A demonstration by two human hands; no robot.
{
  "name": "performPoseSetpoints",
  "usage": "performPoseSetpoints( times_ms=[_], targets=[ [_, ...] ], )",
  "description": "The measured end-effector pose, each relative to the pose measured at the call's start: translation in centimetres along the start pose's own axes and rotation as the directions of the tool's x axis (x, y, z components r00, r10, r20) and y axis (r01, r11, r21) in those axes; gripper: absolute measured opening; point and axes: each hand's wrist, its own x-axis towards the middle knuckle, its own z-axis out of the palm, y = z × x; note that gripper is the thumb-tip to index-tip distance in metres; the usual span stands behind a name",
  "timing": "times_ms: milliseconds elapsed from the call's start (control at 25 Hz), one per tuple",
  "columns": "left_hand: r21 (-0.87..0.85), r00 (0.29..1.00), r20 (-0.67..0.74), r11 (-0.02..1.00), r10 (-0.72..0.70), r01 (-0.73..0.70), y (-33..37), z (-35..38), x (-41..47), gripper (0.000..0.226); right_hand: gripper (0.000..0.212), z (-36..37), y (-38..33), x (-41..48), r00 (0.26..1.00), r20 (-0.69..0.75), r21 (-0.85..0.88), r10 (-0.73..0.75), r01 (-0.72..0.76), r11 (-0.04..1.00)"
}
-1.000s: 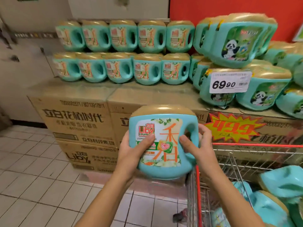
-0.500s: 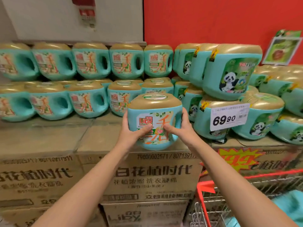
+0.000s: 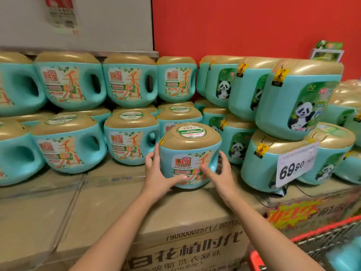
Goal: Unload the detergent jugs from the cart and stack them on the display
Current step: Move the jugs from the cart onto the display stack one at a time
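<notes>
Atop matte cardboard cases (image 3: 109, 202) before a red wall (image 3: 244, 26), clamps left hand (image 3: 159, 173) and right hand (image 3: 220, 173) on the squat teal detergent jug (image 3: 190, 153), seemingly resting at the row's front: probably heavy, rigid, glossy-slick plastic with a gold domed cap (image 3: 190, 140), likely best taken by both flanks or its side handle (image 3: 214, 151).

Single head view, looking forward-down (wide-angle), close to stacked jugs (image 3: 132, 139) on cartons (image 3: 121, 204).
</notes>
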Motion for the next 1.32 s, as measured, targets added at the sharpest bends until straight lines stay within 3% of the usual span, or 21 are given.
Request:
performPoseSetpoints(
  times_ms=[120, 240, 360, 520, 760, 840, 920, 1000, 1120, 1240, 1320],
  targets=[
    [-0.046, 0.999, -0.048, 0.999, 0.020, -0.022, -1.4, 0.5, 1.6, 0.123, 0.098, 1.0, 0.6, 1.4, 0.998, -0.058, 0.042, -0.002, 0.005, 0.999],
    [-0.082, 0.983, -0.185, 0.996, 0.015, -0.030, -1.6, 1.5, 2.4, 0.106, 0.079, 1.2, 1.3, 2.8, 0.995, -0.097, 0.210, -0.004, 0.024, 0.978],
    [-0.068, 0.976, -0.217, 0.997, 0.006, -0.021, -1.9, 2.3, 3.1, 0.093, 0.072, 1.2, 1.8, 3.4, 0.996, -0.084, 0.230, 0.004, 0.016, 0.973],
    [0.161, 0.954, -0.300, 0.987, 0.025, 0.025, -1.9, 2.7, 3.1, 0.094, 0.074, 2.1, 2.3, 3.9, 0.988, -0.155, -0.007, 0.017, -0.019, 1.000],
    [0.148, 0.956, -0.290, 0.985, -0.040, 0.086, -1.5, 2.7, 2.7, 0.090, 0.067, 2.4, 2.8, 3.9, 0.971, -0.237, -0.162, -0.032, -0.007, 0.987],
    [0.152, 0.948, -0.316, 0.984, -0.039, 0.092, -0.6, 2.8, 1.9, 0.079, 0.060, 2.3, 2.3, 3.3, 0.967, -0.251, -0.177, -0.050, 0.005, 0.984],
    [0.082, 0.943, -0.324, 0.991, -0.072, 0.104, 0.9, 2.9, -0.2, 0.052, 0.051, 1.8, 1.4, 2.0, 0.980, -0.193, -0.194, -0.038, 0.000, 0.981],
    [-0.081, 0.964, -0.246, 0.993, -0.099, 0.082, 2.9, 3.5, -4.0, 0.025, 0.035, 0.5, 1.0, -1.1, 0.984, -0.168, -0.236, -0.059, 0.018, 0.972],
    [-0.265, 0.992, -0.070, 0.961, -0.103, 0.081, 5.4, 6.2, -11.2, 0.021, 0.011, -3.5, 1.3, -8.9, 0.984, -0.160, -0.160, -0.072, 0.046, 0.986],
    [-0.359, 0.983, 0.117, 0.917, -0.143, 0.177, 7.4, 11.3, -18.5, 0.020, 0.019, -11.2, 3.1, -18.5, 0.983, -0.180, 0.059, 0.034, -0.024, 0.998],
    [-0.356, 0.963, 0.219, 0.906, -0.155, 0.227, 8.4, 15.7, -23.0, 0.019, 0.021, -17.5, 5.0, -24.3, 0.948, -0.295, 0.116, 0.115, -0.084, 0.990]
  ],
)
